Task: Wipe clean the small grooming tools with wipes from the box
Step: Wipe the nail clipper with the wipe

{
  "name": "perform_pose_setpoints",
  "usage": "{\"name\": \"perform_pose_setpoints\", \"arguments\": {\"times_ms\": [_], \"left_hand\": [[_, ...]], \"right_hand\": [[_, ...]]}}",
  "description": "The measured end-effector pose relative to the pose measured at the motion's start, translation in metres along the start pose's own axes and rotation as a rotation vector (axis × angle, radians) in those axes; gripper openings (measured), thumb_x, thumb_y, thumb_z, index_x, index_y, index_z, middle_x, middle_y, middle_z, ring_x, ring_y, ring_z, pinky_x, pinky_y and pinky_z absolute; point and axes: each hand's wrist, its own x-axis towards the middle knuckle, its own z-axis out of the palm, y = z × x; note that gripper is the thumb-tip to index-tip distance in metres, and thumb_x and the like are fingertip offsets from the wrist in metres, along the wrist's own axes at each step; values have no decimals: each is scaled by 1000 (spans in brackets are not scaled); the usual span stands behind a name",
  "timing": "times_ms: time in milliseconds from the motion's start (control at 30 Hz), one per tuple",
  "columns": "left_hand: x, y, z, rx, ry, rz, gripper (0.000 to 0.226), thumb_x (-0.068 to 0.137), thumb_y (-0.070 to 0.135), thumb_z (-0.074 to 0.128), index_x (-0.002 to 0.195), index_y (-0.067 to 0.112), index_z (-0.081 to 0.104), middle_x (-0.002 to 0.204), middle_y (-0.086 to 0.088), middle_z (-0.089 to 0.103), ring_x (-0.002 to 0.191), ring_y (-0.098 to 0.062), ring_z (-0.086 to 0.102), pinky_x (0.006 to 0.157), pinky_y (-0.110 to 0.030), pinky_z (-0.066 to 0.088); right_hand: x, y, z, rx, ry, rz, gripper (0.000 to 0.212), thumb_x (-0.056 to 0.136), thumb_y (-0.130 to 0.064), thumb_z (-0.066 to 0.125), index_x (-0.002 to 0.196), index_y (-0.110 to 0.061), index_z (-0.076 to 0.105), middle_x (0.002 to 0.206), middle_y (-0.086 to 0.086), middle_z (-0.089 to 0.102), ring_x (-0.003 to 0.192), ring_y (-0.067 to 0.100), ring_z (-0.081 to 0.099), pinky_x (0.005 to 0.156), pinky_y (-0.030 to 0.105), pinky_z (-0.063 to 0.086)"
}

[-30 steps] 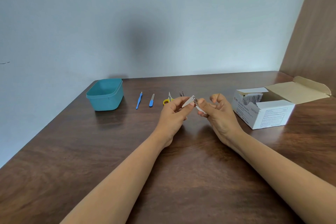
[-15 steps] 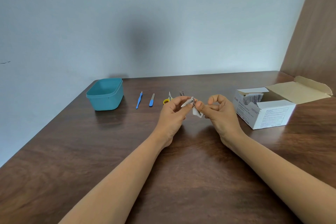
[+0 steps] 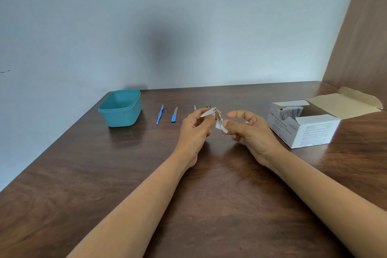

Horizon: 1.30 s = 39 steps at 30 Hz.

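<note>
Forearms reach in from the lower frame over the bare wooden table (image 3: 104,174), with open room on either side. At centre frame the left hand (image 3: 193,130) grips the nail clipper (image 3: 210,112) in its thumb and curled fingers. The right hand (image 3: 251,132) pinches the white wipe (image 3: 222,129) at the clipper's tip. Its index finger, curled half a second ago, now points straight. Behind are scissors (image 3: 194,108), blue-handled tools (image 3: 159,115) and a teal tub (image 3: 120,109) at left. The wipe box (image 3: 310,132) sits open at right, near the brown side panel (image 3: 360,37).
</note>
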Motion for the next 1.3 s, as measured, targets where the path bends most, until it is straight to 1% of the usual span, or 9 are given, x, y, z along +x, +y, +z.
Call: {"name": "perform_pose_setpoints", "arguments": {"times_ms": [167,300,467,600,767,900,1067,1200,1300], "left_hand": [[-1,0,2,81,-55,41,16,95,18,55,100,21,70,89,11,67,83,-7,51,68,-19,43],[-2,0,2,133,-86,78,16,95,17,55,104,17,69,89,7,66,81,-7,50,63,-12,43],[-2,-1,3,214,-135,192,15,94,15,58,92,28,66,73,19,62,68,6,50,69,-16,43],[-4,-1,4,178,-147,202,14,93,12,59,91,24,66,70,26,63,67,9,52,67,-10,43],[-3,0,3,92,-112,104,12,94,19,57,97,23,68,79,19,65,73,7,52,69,-18,42],[-1,0,3,47,-78,53,12,94,21,57,91,24,69,81,15,65,75,3,50,69,-21,40],[1,-3,2,75,-84,67,11,93,22,59,90,24,68,85,7,62,79,-3,47,66,-18,40],[1,-6,4,175,-119,164,10,94,17,57,91,20,67,76,16,63,71,6,52,65,-7,41],[1,-7,4,226,-115,210,12,96,15,55,95,14,66,78,10,64,71,6,54,68,-7,42]], "right_hand": [[1,1,0,60,-19,37,28,71,-7,76,83,-18,53,67,7,66,60,14,56,53,17,44],[1,3,0,125,-34,27,35,65,-12,75,78,-21,44,66,4,64,56,10,56,53,17,43],[1,5,2,192,-28,-8,31,83,-12,66,74,-21,38,62,-1,57,56,8,48,55,18,39],[2,5,3,184,-41,-27,32,91,-16,59,72,-22,34,65,2,52,58,9,45,55,19,38],[3,6,4,148,-53,-48,32,93,-15,56,73,-23,33,66,3,52,58,10,45,55,20,38],[3,8,5,131,-43,-47,32,92,-9,56,74,-22,33,60,-1,53,58,10,45,54,19,37],[2,10,6,177,-5,-47,31,91,-10,59,76,-21,34,59,-5,56,59,8,47,54,18,40],[2,12,8,221,17,-46,30,94,-12,55,75,-21,34,69,0,52,60,10,47,55,18,40],[1,12,10,155,-21,-81,29,97,-14,50,73,-19,34,69,3,49,59,10,44,56,19,36]]}}
